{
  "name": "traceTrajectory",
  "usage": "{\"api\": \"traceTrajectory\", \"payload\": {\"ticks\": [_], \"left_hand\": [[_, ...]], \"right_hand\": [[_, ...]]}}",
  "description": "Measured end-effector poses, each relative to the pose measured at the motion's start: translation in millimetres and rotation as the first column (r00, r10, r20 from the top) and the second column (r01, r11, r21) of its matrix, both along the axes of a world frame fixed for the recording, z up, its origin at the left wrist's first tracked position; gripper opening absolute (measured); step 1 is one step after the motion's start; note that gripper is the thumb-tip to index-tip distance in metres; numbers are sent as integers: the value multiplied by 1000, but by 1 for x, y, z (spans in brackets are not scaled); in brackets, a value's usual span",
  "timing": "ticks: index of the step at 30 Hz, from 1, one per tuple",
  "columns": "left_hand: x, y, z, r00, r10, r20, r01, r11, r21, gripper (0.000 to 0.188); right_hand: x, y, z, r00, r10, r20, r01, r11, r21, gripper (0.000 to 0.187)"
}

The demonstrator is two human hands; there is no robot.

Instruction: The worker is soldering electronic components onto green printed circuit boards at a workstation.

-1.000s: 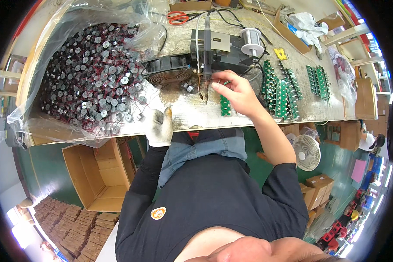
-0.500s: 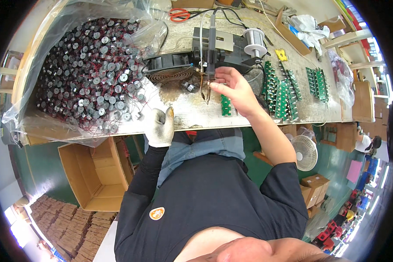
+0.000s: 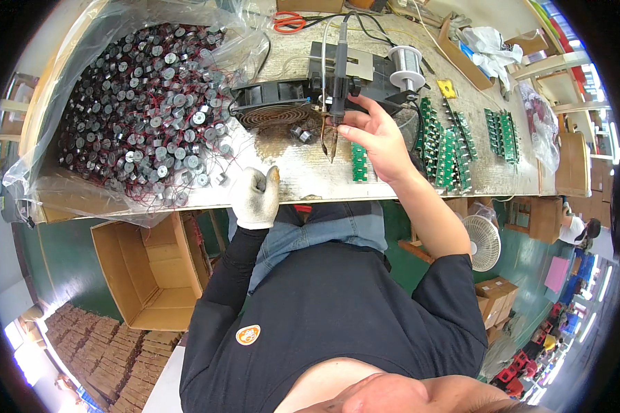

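Observation:
My left hand (image 3: 255, 198), in a whitish glove, is closed at the table's front edge with its thumb up. Whatever its curled fingers hold, if anything, is hidden. My bare right hand (image 3: 382, 141) curls at the lower end of an upright soldering iron (image 3: 340, 76), thumb and fingers meeting its metal part near the tip. Beside that tip runs a thin bent metal tube (image 3: 324, 131). A small round metal part (image 3: 300, 134) lies to the left of the iron. Just right of the tip is a green circuit board strip (image 3: 359, 162).
A plastic-lined heap of small round parts with red wires (image 3: 145, 103) fills the table's left. Behind the iron are a black fan (image 3: 272, 103) and a solder spool (image 3: 405, 65). More green boards (image 3: 444, 151) lie right. An open carton (image 3: 155, 275) stands below.
The whole view has shifted slightly. Both hands keep nearly the same pose, the left closed by the table edge and the right at the soldering iron.

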State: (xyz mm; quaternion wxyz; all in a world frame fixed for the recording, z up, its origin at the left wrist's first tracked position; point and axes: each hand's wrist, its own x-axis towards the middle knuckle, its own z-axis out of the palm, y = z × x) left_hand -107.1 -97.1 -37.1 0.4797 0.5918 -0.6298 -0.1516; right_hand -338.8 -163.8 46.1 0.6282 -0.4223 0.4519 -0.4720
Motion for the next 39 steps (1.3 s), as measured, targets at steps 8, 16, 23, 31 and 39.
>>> {"api": "traceTrajectory", "payload": {"ticks": [8, 16, 23, 31, 39], "left_hand": [[-1, -1, 5, 1000, -19, 24, 20, 999, -39, 38], [-3, 0, 6, 999, -37, 31, 38, 999, -31, 38], [-3, 0, 3, 999, -33, 38, 34, 999, -34, 38], [-4, 1, 7, 998, -52, 32, 53, 997, -58, 37], [-3, 0, 5, 997, -46, 64, 48, 998, -38, 36]], "right_hand": [[-4, 3, -4, 929, -157, -335, 117, 984, -136, 78], [1, 1, -2, 997, 65, 34, -65, 998, 23, 68], [-3, 5, -5, 982, -103, -160, 77, 984, -162, 79], [0, 0, -9, 946, -75, -316, 49, 995, -89, 70], [-1, 5, -2, 1000, -6, -15, 5, 998, -70, 68]]}}
